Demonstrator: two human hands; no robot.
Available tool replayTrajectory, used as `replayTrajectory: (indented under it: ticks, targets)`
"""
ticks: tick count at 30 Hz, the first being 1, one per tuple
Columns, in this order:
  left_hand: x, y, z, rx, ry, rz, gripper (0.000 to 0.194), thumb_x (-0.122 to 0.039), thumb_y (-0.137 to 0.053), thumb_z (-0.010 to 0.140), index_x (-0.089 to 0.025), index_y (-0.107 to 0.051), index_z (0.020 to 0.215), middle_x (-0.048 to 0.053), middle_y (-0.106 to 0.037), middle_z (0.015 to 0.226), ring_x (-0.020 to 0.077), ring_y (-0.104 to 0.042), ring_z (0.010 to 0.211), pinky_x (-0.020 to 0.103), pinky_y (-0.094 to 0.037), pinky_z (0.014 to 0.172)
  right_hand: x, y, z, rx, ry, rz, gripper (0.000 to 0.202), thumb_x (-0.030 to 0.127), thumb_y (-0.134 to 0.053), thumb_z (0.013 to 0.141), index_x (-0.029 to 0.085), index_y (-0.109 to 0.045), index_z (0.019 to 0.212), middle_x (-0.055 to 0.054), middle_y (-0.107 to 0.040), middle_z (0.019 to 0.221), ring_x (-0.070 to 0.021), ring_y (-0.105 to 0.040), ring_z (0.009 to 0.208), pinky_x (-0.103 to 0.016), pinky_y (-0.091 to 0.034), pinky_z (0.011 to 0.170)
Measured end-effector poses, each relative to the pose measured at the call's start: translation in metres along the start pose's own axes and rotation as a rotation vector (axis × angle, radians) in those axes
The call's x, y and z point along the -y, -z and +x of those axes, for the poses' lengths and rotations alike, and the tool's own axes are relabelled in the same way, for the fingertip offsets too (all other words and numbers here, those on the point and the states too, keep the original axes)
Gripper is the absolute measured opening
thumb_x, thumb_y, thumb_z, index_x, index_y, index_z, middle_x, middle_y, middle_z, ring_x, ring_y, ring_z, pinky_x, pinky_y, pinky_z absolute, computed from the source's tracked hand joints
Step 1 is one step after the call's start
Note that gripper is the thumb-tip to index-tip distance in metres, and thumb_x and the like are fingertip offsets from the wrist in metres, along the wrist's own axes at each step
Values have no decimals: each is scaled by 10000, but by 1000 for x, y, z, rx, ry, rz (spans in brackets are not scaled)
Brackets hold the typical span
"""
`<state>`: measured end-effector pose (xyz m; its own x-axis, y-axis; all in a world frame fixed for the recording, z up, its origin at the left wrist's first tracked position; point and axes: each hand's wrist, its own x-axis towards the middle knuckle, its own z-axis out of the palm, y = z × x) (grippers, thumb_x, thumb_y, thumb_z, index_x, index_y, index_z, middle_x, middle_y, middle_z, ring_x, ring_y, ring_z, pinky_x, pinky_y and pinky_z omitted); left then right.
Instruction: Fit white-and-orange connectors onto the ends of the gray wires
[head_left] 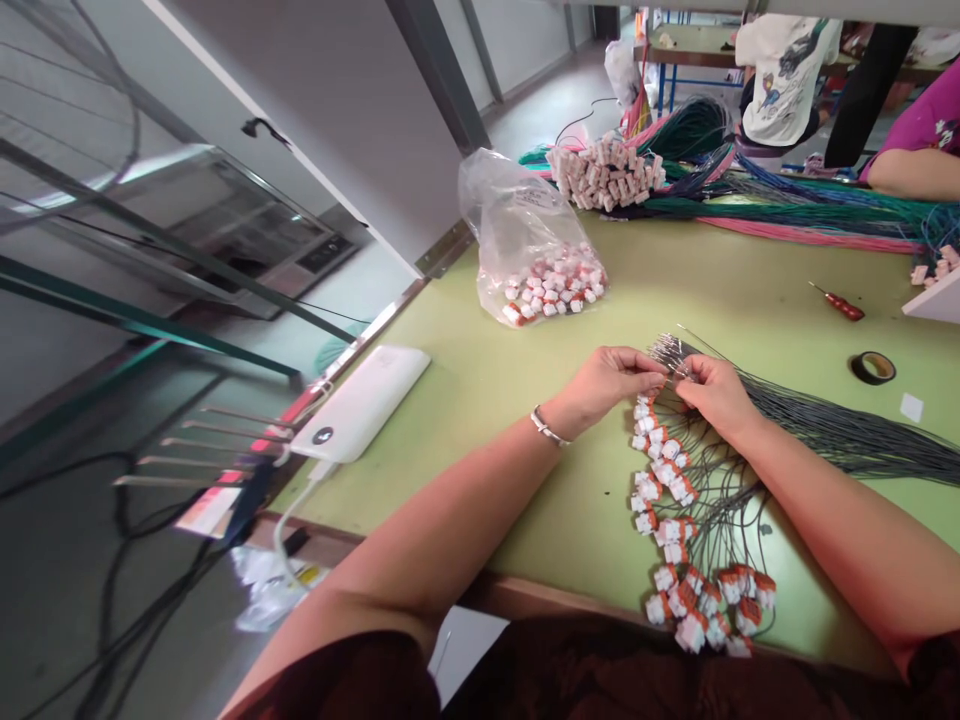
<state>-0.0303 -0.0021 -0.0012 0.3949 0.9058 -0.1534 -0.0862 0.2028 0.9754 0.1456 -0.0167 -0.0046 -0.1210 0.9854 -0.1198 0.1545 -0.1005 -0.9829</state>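
My left hand is closed, thumb and forefinger pinched at the tips of a bundle of dark wires; what it pinches is too small to make out. Close on its right, my right hand has its fingers closed on wire ends beside the bundle's metal-tipped end. Below both hands, several white and orange connectors with dark wires lie in a trail toward the table's front edge. A clear plastic bag of similar connectors sits beyond my left hand.
On the green table are a white power bank at left, black tape and a red-handled tool at right. Coloured wires with pale connectors lie at the back. Other people sit beyond.
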Motion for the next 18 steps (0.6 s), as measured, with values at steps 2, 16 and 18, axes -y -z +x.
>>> replayTrajectory:
  ticks: [2,16,18]
  targets:
    - [0,-1,0,16,8,22,142,-188,-770,666,-119,-733,784,37,-708,699,96,-613,620,256,-510,658,-1,1,0,26,-20,26,138,259,-615,576,208,-486,583,68,-430,485,-83,-389,453,-268,-436,490]
    - [10,-4,0,-50,8,-174,212,-233,-815,629,-113,-696,757,12,-672,676,87,-599,633,250,-489,681,-4,4,4,-1,-9,-22,80,250,-618,608,211,-549,620,22,-519,508,-122,-469,463,-295,-432,491]
    - [11,-4,1,-56,10,-143,212,-229,-815,626,-113,-701,762,15,-675,677,91,-599,630,254,-491,674,-6,3,4,-19,-6,-40,68,245,-599,593,210,-546,619,27,-503,515,-119,-453,470,-286,-416,477]
